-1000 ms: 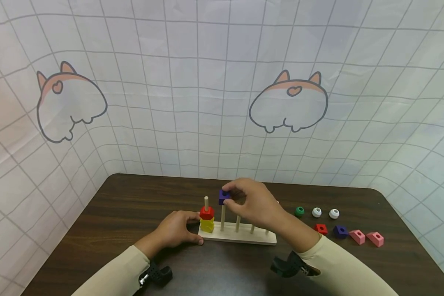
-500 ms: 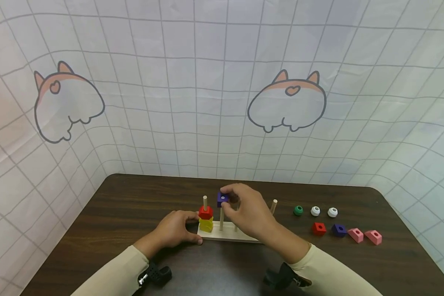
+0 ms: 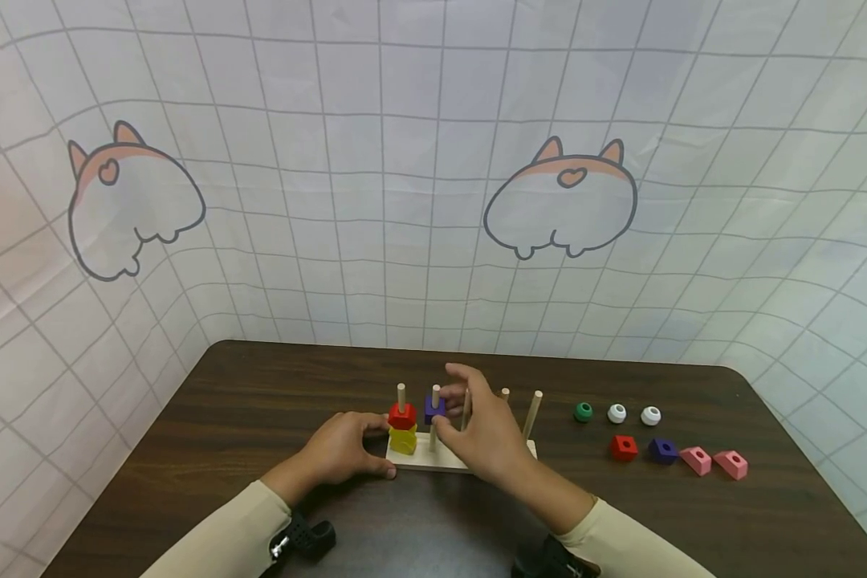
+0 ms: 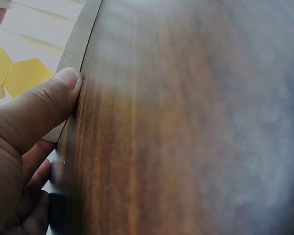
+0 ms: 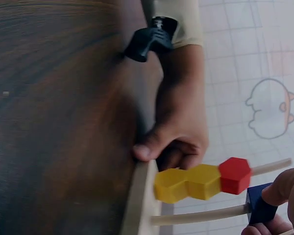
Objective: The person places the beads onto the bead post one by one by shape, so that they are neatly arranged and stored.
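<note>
A pale wooden peg board (image 3: 444, 459) with a row of upright pegs lies on the table. My left hand (image 3: 343, 449) grips its left end, thumb (image 4: 63, 81) on the front edge and fingers behind. The first peg carries two yellow hexagonal blocks (image 5: 203, 182) with a red hexagonal block (image 3: 402, 416) on top. Partway down the second peg sits a dark purple-blue square block (image 3: 434, 411), the peg tip showing above it. My right hand (image 3: 487, 433) pinches this block (image 5: 261, 203) between thumb and fingers, its index finger raised; it covers part of the board.
Right of the board, a green bead (image 3: 583, 412) and two white beads (image 3: 616, 413) form a row. In front of them lie a red block (image 3: 624, 448), a purple-blue block (image 3: 663, 451) and two pink sloped blocks (image 3: 696, 460). A gridded cloth (image 3: 376, 241) hangs behind the table.
The purple-blue block has gone from the second peg's top to partway down it, my right hand lowering with it and raising its index finger. My left hand keeps its grip.
</note>
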Motion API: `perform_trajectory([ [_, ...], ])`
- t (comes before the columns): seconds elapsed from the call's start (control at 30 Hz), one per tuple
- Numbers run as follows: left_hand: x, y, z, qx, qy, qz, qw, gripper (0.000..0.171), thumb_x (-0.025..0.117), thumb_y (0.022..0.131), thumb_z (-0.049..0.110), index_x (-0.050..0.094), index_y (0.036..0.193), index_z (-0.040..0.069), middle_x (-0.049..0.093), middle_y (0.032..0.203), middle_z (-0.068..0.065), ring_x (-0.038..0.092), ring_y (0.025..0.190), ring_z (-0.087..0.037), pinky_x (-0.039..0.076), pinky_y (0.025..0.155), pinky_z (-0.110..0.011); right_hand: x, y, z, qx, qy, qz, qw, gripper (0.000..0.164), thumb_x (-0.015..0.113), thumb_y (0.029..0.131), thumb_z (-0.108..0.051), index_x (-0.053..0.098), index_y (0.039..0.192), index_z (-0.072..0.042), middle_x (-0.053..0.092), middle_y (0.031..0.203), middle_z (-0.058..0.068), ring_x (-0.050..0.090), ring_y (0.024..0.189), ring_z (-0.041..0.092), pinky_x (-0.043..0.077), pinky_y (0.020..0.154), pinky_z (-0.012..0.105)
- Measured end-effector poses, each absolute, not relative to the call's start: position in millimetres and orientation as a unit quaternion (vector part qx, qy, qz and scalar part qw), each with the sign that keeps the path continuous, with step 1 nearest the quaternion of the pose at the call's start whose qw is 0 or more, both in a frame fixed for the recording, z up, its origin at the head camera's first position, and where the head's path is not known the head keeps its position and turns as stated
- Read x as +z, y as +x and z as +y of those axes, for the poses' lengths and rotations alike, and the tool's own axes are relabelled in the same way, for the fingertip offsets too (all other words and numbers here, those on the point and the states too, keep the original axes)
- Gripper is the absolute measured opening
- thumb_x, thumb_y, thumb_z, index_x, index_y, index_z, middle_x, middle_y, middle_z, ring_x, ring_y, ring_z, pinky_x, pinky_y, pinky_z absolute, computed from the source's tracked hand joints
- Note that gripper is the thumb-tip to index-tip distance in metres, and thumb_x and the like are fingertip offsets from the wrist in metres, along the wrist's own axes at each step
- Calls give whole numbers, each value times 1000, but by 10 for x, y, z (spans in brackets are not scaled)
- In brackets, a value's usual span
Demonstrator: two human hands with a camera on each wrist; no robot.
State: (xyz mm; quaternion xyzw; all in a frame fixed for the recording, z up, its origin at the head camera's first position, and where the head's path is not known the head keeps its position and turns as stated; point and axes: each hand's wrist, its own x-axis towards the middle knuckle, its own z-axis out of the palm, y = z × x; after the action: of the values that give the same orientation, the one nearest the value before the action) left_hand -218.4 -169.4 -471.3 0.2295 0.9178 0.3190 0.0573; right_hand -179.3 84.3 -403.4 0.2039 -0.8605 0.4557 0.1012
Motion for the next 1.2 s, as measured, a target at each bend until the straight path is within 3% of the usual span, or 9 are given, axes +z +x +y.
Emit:
perform_trajectory([
  [0.2, -4716, -2185, -1687, 318, 227, 918, 59, 68, 95, 68, 46, 73, 123, 12, 73, 123, -4, 64, 119, -27, 49, 101, -52, -4162, -1781, 844, 475, 194, -853, 99, 80, 80, 86, -3, 34, 150, -6, 71, 114, 3, 70, 95, 15, 59, 83, 33],
  [0.67, -4714, -2183, -1680, 321, 229, 917, 63, 69, 95, 68, 45, 73, 125, 11, 73, 121, -4, 65, 118, -25, 49, 101, -51, -4445, -1812, 839, 479, 184, -855, 70, 65, 76, 86, -2, 43, 142, -6, 72, 114, 8, 70, 94, 20, 59, 84, 38],
  [1.2, -4702, -2175, -1686, 315, 222, 921, 63, 68, 95, 69, 45, 73, 124, 12, 73, 122, -4, 65, 118, -26, 49, 101, -51, -4622, -1828, 847, 463, 189, -864, 53, 63, 78, 85, -1, 44, 138, -5, 73, 111, 8, 70, 90, 19, 58, 81, 36],
])
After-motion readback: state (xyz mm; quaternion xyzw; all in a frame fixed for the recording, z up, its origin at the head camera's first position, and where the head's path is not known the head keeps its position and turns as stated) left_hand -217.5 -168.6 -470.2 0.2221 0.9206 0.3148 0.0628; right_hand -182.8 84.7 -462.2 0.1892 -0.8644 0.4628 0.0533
